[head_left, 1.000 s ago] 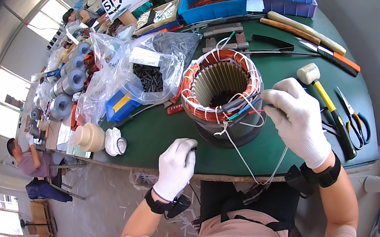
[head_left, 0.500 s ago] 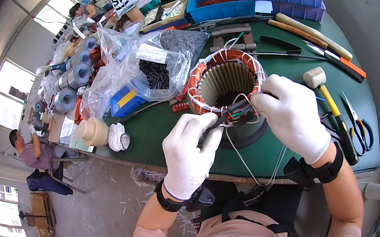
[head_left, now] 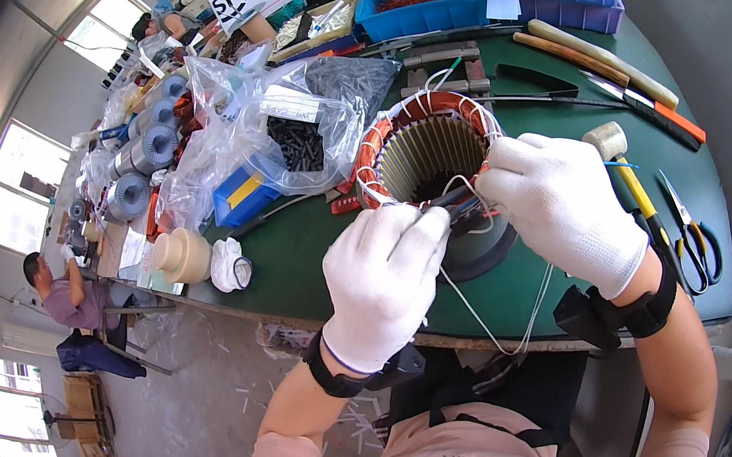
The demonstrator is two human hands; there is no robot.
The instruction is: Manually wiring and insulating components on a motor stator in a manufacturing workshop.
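The wire ring (head_left: 415, 144) stood on the green bench (head_left: 289, 279), and with the left hand (head_left: 382, 275) pinching dark wires (head_left: 461, 214) at its near edge and the right hand's (head_left: 566, 205) grip there too hidden to tell, soft, slow tugs seemed best.

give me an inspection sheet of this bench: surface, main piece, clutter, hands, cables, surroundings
surface: green tabletop, crowded along its far side
main piece: copper-wound stator, its opening facing up
clutter: mallet, scissors, clear bag with black pieces, blue bin
hands: left hand and right hand, both white-gloved, at the stator's near and right rim; exact grips partly hidden
cables: white cord running toward the table's near edge
surroundings: seated person, windows, grey floor
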